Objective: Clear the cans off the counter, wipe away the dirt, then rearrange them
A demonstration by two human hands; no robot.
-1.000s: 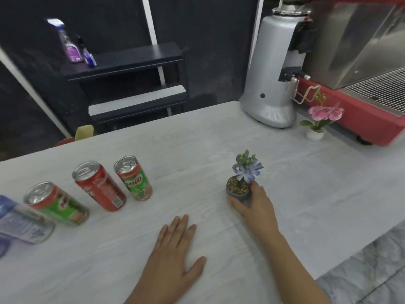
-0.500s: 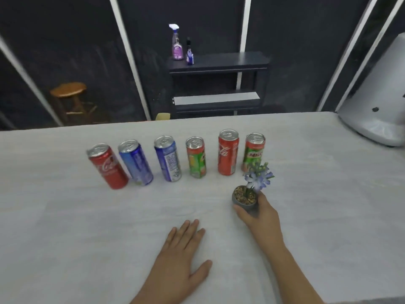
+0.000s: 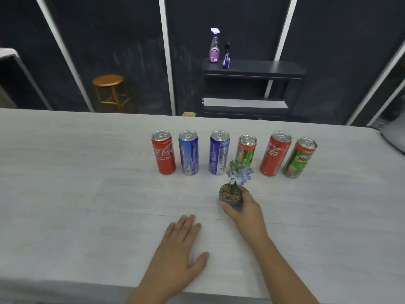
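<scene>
Several cans stand upright in a row across the pale counter (image 3: 65,194): a red cola can (image 3: 164,152), a light blue can (image 3: 189,152), a dark blue can (image 3: 219,152), a green and red can (image 3: 246,149), a second red cola can (image 3: 275,154) and a green Milo can (image 3: 300,157). In front of the row, my right hand (image 3: 245,210) grips a small grey pot with a blue flower (image 3: 232,194), which rests on the counter and partly hides the green and red can. My left hand (image 3: 175,257) lies flat on the counter, fingers apart, holding nothing.
Behind the counter a black shelf (image 3: 254,69) carries a purple spray bottle (image 3: 214,46) and a small dark blue bottle (image 3: 226,55). A wooden stool (image 3: 109,91) stands at the back left. A grey machine's edge (image 3: 394,137) shows at far right.
The view has swung left, away from the grinder and red machine, bringing the whole can row into sight. My right hand keeps its grip on the flower pot; my left hand stays flat.
</scene>
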